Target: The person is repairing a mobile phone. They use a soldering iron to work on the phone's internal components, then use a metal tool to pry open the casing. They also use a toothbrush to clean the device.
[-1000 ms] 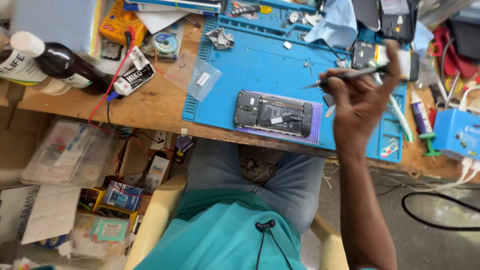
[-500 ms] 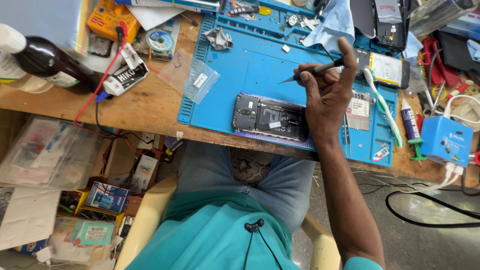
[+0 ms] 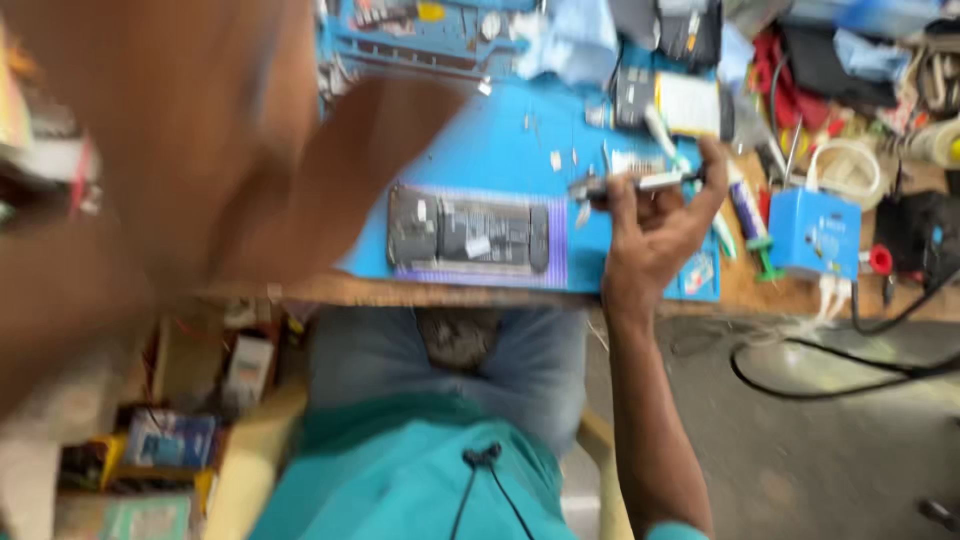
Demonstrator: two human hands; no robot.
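One head-worn camera looks steeply down from above at the blue mat point(image 3: 480, 150), workbench edge and the wearer's lap; a blurred left hand point(image 3: 190, 170) crosses close before the lens.

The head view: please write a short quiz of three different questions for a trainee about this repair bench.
1. True or false: the right hand holds a thin tool.
2. On what does the opened phone lie? A) the blue mat B) the bare floor C) the blue box
3. What fills the left part of the view?

Key
1. True.
2. A.
3. The left hand, blurred and close to the camera; what it holds, if anything, cannot be told.
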